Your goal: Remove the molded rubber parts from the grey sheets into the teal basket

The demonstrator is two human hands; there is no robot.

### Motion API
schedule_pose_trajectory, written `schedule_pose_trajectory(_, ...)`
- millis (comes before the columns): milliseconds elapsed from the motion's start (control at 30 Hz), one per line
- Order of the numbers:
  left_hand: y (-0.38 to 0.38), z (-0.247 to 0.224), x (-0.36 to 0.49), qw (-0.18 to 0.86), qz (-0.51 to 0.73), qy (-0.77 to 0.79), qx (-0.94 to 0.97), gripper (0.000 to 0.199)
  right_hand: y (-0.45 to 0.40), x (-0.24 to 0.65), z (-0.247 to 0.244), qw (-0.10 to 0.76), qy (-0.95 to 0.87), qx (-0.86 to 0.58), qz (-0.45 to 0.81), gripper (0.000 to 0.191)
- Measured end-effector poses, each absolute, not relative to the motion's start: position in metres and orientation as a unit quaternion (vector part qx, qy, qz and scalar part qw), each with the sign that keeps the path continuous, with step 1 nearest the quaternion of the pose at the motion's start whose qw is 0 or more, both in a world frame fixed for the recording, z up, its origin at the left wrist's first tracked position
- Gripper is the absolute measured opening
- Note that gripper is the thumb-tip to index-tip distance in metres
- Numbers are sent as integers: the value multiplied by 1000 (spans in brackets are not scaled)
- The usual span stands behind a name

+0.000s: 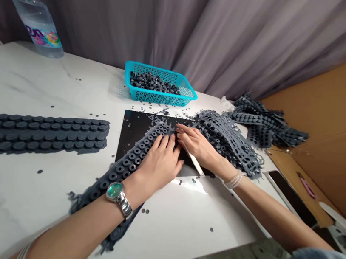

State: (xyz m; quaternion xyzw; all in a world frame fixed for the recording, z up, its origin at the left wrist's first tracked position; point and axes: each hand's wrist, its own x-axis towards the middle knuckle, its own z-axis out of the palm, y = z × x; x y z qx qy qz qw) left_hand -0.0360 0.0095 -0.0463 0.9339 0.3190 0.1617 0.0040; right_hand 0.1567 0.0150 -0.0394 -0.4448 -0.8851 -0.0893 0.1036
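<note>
My left hand [161,161] lies flat with its fingers spread on the far end of a dark grey rubber strip [119,169] with rows of ringed holes. The strip runs under my left forearm, its far end over a black mat [132,128]. Close beside it, my right hand [196,145] is closed around a thin white tool [194,161], its fingertips at the strip's far end. What the tool's tip touches is hidden. A heap of perforated grey strips [225,135] lies just right of my right hand.
A turquoise basket [162,96] of small dark pieces stands behind the mat. Studded strips [35,134] lie at the left, a bottle [41,30] at the back left. More strips [268,122], a phone [292,196] and a pink cutter [307,187] are at the right.
</note>
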Motion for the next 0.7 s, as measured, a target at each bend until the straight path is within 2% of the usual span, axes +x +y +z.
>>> schedule_pose_trajectory(133,9,-47,-35,2,159,326,932,51,24,168,-51,238,-792,-553,-102,24)
schedule_pose_trajectory(200,9,-47,-35,-1,155,326,933,51,23,175,-52,270,-760,-582,-103,21)
schedule_pose_trajectory(400,6,-47,-36,-12,156,341,927,51,-3,172,-41,239,-811,-527,-87,14)
schedule_pose_trajectory(533,5,-49,-36,-25,164,340,926,51,-19,161,-36,212,-858,-463,-60,18)
schedule_pose_trajectory(700,6,-51,-36,-37,172,338,925,49,-19,158,-37,172,-873,-452,-55,22)
